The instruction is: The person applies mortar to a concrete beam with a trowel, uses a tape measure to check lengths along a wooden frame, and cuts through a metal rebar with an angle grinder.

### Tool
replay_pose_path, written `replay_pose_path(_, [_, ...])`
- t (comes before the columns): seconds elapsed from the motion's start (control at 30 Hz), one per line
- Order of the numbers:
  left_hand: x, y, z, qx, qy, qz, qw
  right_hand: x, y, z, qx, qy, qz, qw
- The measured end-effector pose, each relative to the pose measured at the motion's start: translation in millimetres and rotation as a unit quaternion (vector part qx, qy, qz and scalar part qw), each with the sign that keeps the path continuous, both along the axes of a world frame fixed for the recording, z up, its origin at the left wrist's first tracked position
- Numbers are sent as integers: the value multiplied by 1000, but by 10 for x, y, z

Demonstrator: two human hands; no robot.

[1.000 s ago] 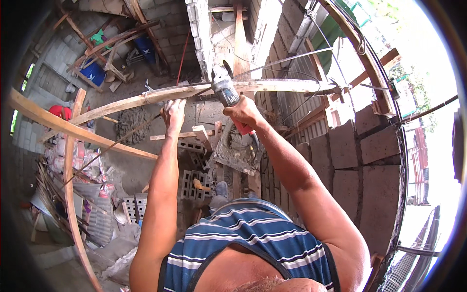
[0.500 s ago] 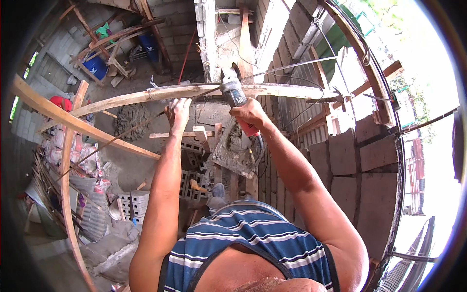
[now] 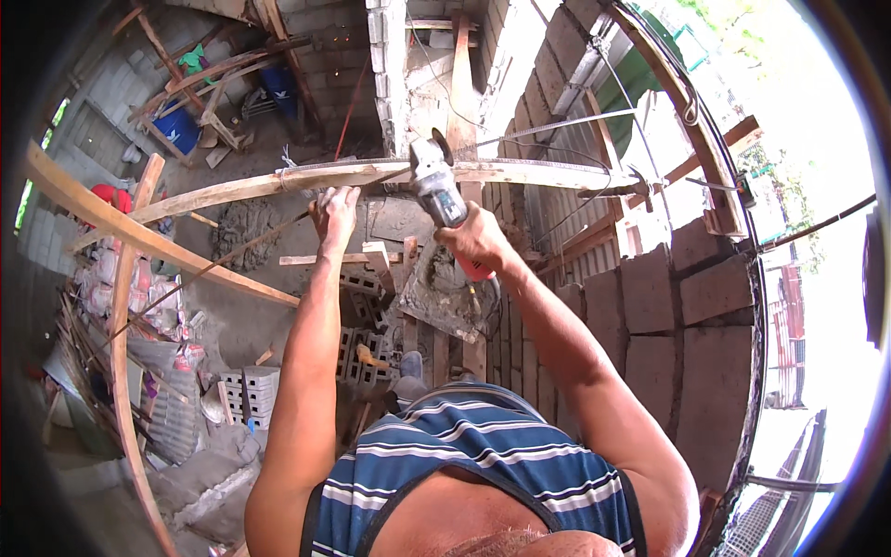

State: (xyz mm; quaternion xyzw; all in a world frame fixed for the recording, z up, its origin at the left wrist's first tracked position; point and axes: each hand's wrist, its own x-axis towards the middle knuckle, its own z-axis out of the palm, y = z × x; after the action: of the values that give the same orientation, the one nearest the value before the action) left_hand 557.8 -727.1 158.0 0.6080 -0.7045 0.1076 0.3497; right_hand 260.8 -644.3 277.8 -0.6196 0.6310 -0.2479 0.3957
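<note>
My right hand (image 3: 473,239) is closed around the body of an angle grinder (image 3: 438,193), grey at the head and red towards the rear. Its dark disc (image 3: 442,144) stands at the far end, above a long wooden beam (image 3: 371,174). A thin metal rod (image 3: 269,239) slants up from the lower left, passes under the fingers of my left hand (image 3: 334,218), and runs along the beam towards the grinder head. My left fingers are curled over this rod just on the near side of the beam. Whether the disc touches the rod cannot be made out.
Wooden poles (image 3: 125,371) cross at the left. Below lie hollow blocks (image 3: 367,348) and a mortar-covered board (image 3: 441,306). A block wall (image 3: 650,353) rises at the right. A cable trails behind the grinder. Blue drums (image 3: 178,128) stand at the back left.
The grinder's head has shifted slightly left, with its disc tilted a little differently. My left hand stays on the rod, and the whole view has moved slightly.
</note>
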Motion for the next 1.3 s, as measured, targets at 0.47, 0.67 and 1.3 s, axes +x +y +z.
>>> replay_pose_path(0.47, [-498, 505, 631, -32, 295, -63, 953, -148, 721, -120, 1, -189, -12, 982])
replay_pose_path(0.67, [-1139, 1516, 452, 323, 656, -333, 595, -1, 850, -39, 11, -192, 30, 981])
replay_pose_path(1.3, [-1125, 1775, 572, 288, 705, -412, 500, 53, 1047, 79, 32, -302, 119, 945])
